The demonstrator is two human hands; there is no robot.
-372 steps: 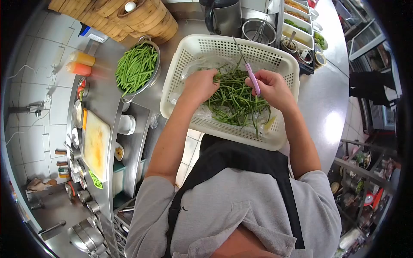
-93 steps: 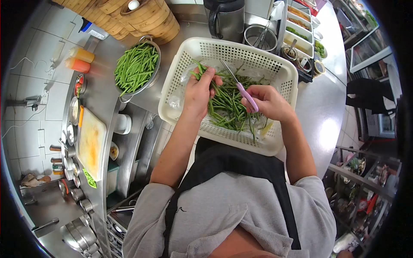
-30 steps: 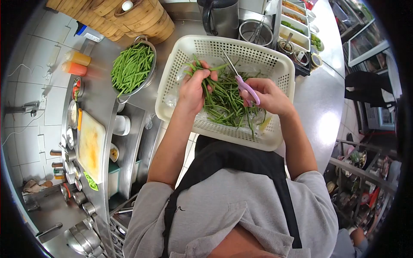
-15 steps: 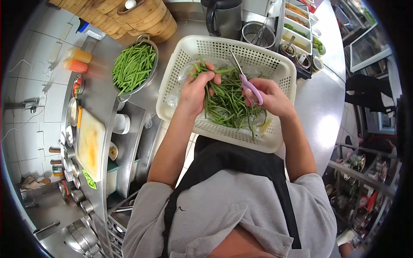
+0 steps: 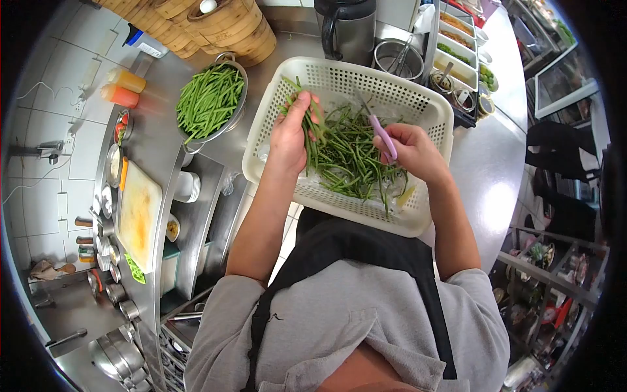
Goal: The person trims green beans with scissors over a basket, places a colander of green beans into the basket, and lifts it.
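My left hand (image 5: 292,137) is closed round a small bunch of green beans (image 5: 313,134) over the left part of a white perforated plastic basket (image 5: 268,108). In my right hand (image 5: 413,151) are scissors (image 5: 385,138) with pinkish-purple handles, their blades pointing up and left. More loose green beans (image 5: 353,166) lie in the basket beneath both hands, with clear plastic partly showing under them. To the left, a metal colander (image 5: 236,108) on the steel counter is heaped with cut green beans (image 5: 208,101).
Bamboo steamers (image 5: 241,32) and a dark-lidded metal jug (image 5: 347,29) stand at the back. A pot with a whisk (image 5: 400,60) and ingredient trays (image 5: 457,49) are at back right. A cutting board (image 5: 139,212) lies left, near sauce bottles (image 5: 124,88).
My left hand has shifted slightly left with its beans, away from the scissors. The scissors have dropped a little lower, and the whole view has moved slightly.
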